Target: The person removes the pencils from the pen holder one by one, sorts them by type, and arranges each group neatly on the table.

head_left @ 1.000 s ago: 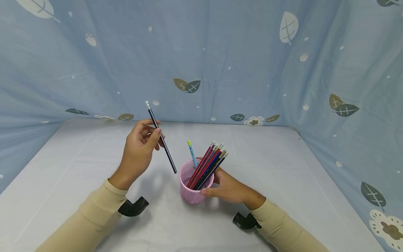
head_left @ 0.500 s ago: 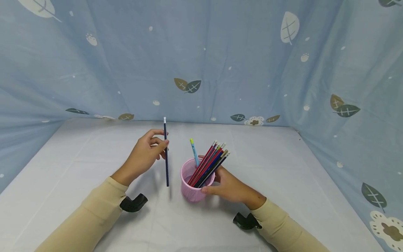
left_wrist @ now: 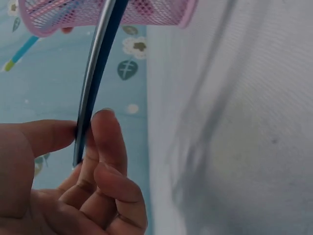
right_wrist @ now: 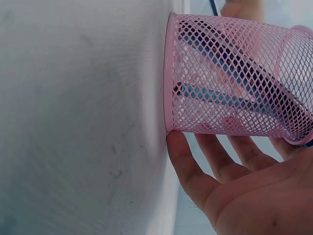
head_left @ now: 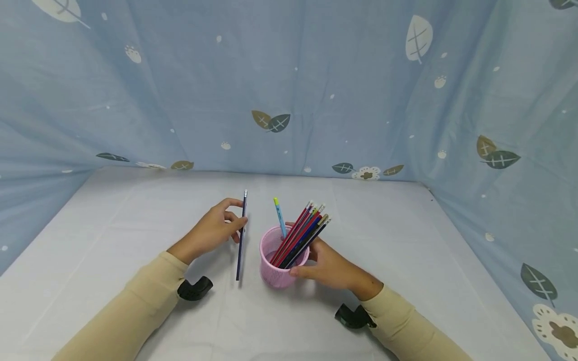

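My left hand (head_left: 211, 234) pinches a dark pencil (head_left: 241, 248) with a silver ferrule at its top, between thumb and fingers. The pencil stands nearly upright above the table, left of a pink mesh pencil cup (head_left: 275, 279). In the left wrist view the pencil (left_wrist: 98, 66) crosses in front of the cup. My right hand (head_left: 333, 265) holds the cup from the right, thumb at the near rim, fingers partly hidden behind it. Several red, blue and black pencils (head_left: 301, 236) lean right in the cup. A light blue stick with a yellow-green end (head_left: 279, 214) leans at its back left.
A white cloth covers the table (head_left: 149, 215). Behind and at the sides hangs a blue curtain (head_left: 189, 85) printed with leaves and flowers. Black wrist mounts (head_left: 195, 289) sit below both beige sleeves.
My left hand has moved down and slightly right, lowering the pencil and turning it from slanted to nearly upright beside the cup. The right hand and cup have barely moved.
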Motion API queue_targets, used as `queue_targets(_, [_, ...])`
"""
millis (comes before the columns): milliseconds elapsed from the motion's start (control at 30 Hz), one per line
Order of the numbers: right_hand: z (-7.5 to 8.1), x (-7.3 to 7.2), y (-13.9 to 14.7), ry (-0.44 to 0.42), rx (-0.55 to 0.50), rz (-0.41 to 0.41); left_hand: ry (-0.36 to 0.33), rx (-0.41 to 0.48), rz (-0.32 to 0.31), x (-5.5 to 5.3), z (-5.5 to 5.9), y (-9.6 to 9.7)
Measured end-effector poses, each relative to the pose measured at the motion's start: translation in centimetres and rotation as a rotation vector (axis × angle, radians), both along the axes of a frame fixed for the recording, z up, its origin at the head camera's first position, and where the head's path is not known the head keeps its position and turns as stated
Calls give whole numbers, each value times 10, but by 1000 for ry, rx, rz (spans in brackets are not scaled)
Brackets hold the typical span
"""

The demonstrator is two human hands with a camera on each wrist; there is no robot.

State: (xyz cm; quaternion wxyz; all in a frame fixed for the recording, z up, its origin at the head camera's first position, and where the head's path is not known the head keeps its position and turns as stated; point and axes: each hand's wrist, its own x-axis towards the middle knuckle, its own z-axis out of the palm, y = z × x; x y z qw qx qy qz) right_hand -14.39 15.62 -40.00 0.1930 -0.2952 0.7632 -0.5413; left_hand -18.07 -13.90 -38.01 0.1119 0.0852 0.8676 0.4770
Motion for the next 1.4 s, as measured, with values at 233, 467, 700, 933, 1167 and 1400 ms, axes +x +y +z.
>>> queue_targets(233, [0,0,0,1,11,5,-22,-62,-39,1,-7,0])
queue_targets(467, [0,0,0,-4,5,6,-28,-95,-57,1,-9,-2])
queue_targets(700, [-1,0,1,-3,-4,7,-80,-71,-44,1,-11,-2])
queue_targets(933, [0,0,0,4,-1,12,-93,-105,-29,1,-13,-3])
queue_targets(1167, [1,2,0,6,0,16,-77,-176,-23,3,-14,-3])
queue_targets(1400, [0,1,0,12,5,17,-62,-205,-24,6,-13,0])
